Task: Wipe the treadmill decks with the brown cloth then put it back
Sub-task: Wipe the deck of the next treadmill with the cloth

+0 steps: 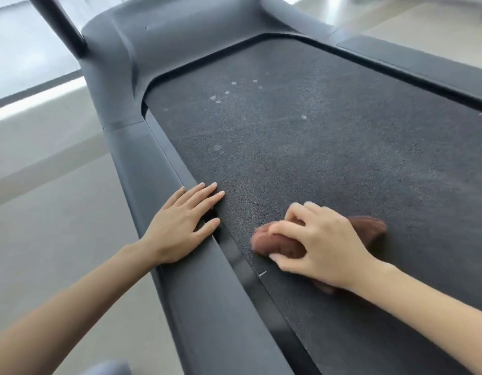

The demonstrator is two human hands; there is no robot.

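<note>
Left hand (180,226) was flat, fingers spread, resting on the treadmill's side rail (207,307) with fingertips reaching the belt (302,136). Just right of it, right hand (318,242) had curled fingers gripping the bunched brown cloth (280,243) on the belt.

1. Bright, soft daylight comes from the top left, where the floor (31,50) shines white.
2. The left hand (180,226) casts only a faint shadow.
3. The right hand (318,244) and the brown cloth (277,243) look a little blurry.
4. The treadmill (202,307) has straight edges that bend near the picture's sides.
</note>
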